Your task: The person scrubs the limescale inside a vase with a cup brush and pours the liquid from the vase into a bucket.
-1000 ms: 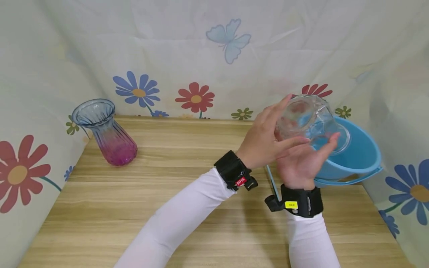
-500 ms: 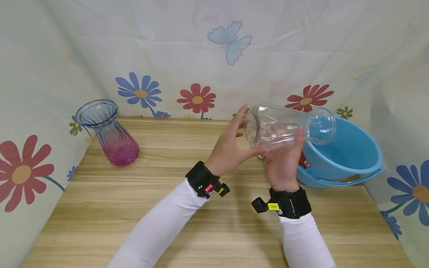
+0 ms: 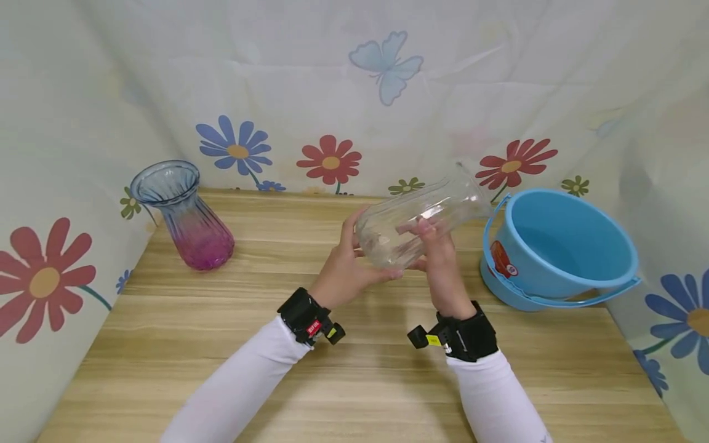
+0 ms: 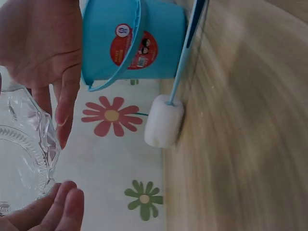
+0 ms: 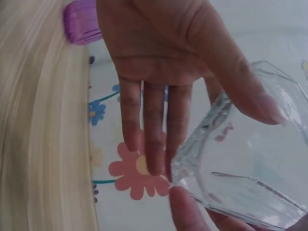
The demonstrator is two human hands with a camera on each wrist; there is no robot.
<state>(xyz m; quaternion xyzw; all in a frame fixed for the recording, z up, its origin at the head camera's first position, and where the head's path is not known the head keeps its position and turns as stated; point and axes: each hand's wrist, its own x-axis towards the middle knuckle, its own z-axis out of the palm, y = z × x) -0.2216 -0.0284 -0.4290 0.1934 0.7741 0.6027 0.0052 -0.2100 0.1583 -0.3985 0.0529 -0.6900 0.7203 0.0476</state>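
Both hands hold a clear glass vase (image 3: 396, 224) tilted over the table, its flared mouth up to the right and its faceted base lower left. The left hand (image 3: 344, 274) grips the base end, thumb along the near side. Around the body curl the thumb and fingers of the right hand (image 3: 444, 277). In the right wrist view, fingertips and a thumb press the faceted glass (image 5: 240, 163). A white sponge brush (image 4: 163, 122) with a blue handle lies on the table in the left wrist view; the head view hides it behind the hands and vase.
A blue bucket (image 3: 545, 258) with its handle folded down stands at the right. At the back left stands a ribbed glass vase (image 3: 191, 224), blue fading to pink. Flower-printed cloth (image 3: 310, 74) walls the wooden table (image 3: 266, 369) at the back and sides.
The clear vase has moved left, away from the bucket, and turned so its mouth points up to the right. Both hands went left with it and keep their hold.
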